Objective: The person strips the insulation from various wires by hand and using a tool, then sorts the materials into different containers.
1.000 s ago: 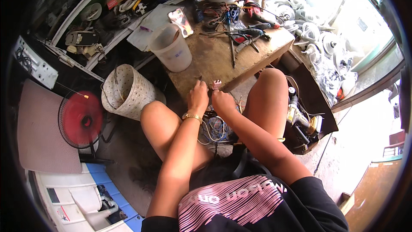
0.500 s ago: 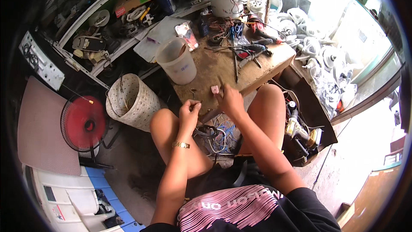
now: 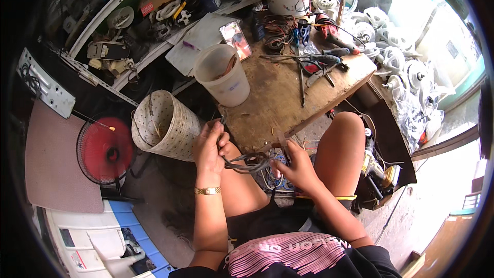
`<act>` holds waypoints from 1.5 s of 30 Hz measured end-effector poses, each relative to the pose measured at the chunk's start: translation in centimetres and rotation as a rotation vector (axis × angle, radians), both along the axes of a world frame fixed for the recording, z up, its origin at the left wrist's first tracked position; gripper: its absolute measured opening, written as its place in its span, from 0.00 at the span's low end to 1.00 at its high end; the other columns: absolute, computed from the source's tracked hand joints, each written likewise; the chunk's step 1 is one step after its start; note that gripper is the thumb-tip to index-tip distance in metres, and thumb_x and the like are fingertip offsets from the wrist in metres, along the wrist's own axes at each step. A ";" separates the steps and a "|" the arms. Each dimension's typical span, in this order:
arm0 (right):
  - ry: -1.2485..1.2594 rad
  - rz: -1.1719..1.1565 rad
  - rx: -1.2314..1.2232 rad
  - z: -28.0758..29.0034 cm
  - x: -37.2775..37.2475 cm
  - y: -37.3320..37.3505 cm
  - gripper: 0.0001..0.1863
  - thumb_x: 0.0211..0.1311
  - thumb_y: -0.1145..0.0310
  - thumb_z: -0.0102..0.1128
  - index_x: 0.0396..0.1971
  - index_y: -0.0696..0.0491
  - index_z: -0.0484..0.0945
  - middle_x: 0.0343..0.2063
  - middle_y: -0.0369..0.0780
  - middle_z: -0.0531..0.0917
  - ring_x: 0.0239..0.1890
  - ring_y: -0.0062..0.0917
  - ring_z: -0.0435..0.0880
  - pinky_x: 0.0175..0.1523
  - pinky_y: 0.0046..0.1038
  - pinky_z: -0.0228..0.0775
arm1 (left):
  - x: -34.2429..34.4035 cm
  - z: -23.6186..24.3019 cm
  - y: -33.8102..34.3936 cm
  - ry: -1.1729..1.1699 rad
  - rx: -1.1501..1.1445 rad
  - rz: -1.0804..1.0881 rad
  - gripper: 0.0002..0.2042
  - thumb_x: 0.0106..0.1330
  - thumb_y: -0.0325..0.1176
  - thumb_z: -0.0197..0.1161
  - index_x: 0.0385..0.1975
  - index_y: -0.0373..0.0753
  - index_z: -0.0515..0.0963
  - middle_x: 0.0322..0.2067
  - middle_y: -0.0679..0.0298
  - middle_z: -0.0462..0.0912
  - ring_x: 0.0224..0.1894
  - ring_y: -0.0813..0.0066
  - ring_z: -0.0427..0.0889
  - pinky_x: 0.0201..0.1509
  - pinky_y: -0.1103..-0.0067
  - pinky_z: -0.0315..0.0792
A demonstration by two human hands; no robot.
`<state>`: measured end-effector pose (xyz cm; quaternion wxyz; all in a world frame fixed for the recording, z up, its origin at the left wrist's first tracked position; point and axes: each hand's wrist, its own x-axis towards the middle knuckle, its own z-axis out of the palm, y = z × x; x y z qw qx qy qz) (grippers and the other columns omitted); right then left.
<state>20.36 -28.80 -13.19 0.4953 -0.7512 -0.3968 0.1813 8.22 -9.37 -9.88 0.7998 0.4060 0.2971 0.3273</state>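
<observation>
A dark cable [image 3: 242,163] hangs in loops between my hands, above my lap. My left hand [image 3: 208,146] is closed round one part of it, with a short end sticking up past the fingers. My right hand [image 3: 298,167] is closed on a thin, flat blade-like tool [image 3: 281,138] that points up toward the bench edge. A small pinkish piece [image 3: 276,171] shows under the right fingers; its kind is unclear. The cable's loops reach the right fingers, but whether they grip it is hidden. Below lies a tangle of coloured wires [image 3: 272,183].
The wooden bench [image 3: 267,103] carries a translucent bucket [image 3: 224,82], a phone [image 3: 235,40], pliers and screwdrivers [image 3: 321,62], and a wire bundle [image 3: 280,33]. A perforated white basket [image 3: 167,128] and red fan [image 3: 106,149] stand left. At right, a dark box [image 3: 393,149] holds a drill [image 3: 380,170].
Both hands have drawn back from the bench toward my lap, the left one also leftward. The looped cable is now up between them. My view has shifted slightly left.
</observation>
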 end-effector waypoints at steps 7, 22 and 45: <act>0.013 0.150 0.234 1.8 -0.1 0.7 0.19 0.55 0.71 0.65 0.46 0.59 0.74 0.23 0.41 0.82 0.23 0.33 0.80 0.30 0.28 0.71 | 0.6 1.3 -2.8 0.152 0.249 -0.121 0.22 0.70 0.47 0.51 0.54 0.34 0.69 0.51 0.65 0.70 0.47 0.73 0.76 0.40 0.79 0.75; -0.002 0.019 0.383 6.0 2.4 2.1 0.10 0.54 0.74 0.66 0.36 0.60 0.79 0.24 0.36 0.83 0.24 0.16 0.77 0.31 0.21 0.68 | -1.0 1.1 -4.7 0.265 0.407 -0.228 0.13 0.70 0.37 0.53 0.35 0.32 0.78 0.26 0.63 0.82 0.18 0.90 0.71 0.19 0.92 0.61; 0.844 0.049 0.256 5.8 5.5 2.0 0.09 0.60 0.69 0.63 0.35 0.58 0.75 0.20 0.37 0.81 0.13 0.18 0.75 0.19 0.19 0.67 | -2.0 1.5 -4.6 -0.188 -0.182 -0.319 0.16 0.72 0.48 0.46 0.34 0.42 0.71 0.15 0.77 0.54 0.12 0.87 0.50 0.18 0.86 0.46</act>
